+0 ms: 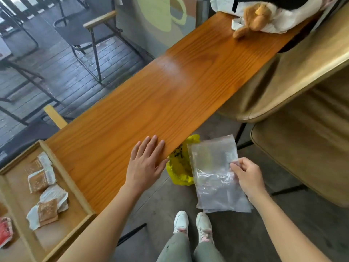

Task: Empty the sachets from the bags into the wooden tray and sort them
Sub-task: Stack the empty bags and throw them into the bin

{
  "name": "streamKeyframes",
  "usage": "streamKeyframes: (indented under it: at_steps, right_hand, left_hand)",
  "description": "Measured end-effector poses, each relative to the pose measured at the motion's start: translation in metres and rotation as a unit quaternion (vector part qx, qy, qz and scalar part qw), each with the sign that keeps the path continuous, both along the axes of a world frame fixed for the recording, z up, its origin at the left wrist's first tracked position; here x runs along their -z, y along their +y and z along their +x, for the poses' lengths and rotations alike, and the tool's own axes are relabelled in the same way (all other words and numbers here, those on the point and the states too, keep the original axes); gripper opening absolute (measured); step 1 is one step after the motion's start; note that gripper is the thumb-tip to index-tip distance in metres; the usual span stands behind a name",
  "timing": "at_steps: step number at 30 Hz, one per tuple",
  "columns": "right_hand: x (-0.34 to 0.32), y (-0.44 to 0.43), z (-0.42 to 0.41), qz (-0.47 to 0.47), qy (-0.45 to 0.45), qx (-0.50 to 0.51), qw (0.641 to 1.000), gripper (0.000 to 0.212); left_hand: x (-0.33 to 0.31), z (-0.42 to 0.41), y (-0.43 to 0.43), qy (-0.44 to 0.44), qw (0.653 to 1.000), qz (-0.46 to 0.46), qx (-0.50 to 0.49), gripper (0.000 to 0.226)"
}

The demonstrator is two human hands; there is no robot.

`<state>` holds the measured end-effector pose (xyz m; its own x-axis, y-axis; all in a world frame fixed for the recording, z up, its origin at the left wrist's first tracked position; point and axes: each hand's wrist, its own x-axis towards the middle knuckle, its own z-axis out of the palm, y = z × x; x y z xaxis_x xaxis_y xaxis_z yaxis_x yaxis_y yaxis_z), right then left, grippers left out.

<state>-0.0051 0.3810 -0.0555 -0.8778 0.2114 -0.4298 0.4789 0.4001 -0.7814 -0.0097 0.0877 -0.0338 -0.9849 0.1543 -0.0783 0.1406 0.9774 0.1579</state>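
Observation:
My right hand pinches the edge of a clear plastic bag that hangs off the counter's near side, above the floor; the bag looks empty. My left hand lies flat with fingers apart on the near edge of the wooden counter. A wooden tray sits at the counter's left end. It holds several brown-and-white sachets, and red sachets show at its lower left corner.
A yellow plastic bag hangs below the counter edge, just left of the clear bag. A white bag with a plush toy sits at the counter's far end. Tan chairs stand to the right. My shoes are on the floor below.

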Motion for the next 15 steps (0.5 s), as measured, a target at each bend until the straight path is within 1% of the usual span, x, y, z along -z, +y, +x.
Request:
streamKeyframes:
  at_steps: [7, 12, 15]
  right_hand:
    - [0.103, 0.001, -0.02, -0.014, -0.043, -0.019, 0.999, 0.016]
    - [0.19, -0.022, -0.054, -0.032, -0.043, 0.015, 0.998, 0.018]
    - [0.247, -0.037, -0.079, -0.027, -0.047, 0.036, 0.998, 0.016]
  left_hand:
    - [0.003, 0.0, 0.001, 0.005, 1.0, 0.021, -0.019, 0.061]
    - [0.001, 0.001, 0.004, 0.012, 0.999, 0.037, -0.028, 0.062]
    - [0.008, -0.002, -0.002, 0.053, 0.997, 0.056, -0.012, 0.059]
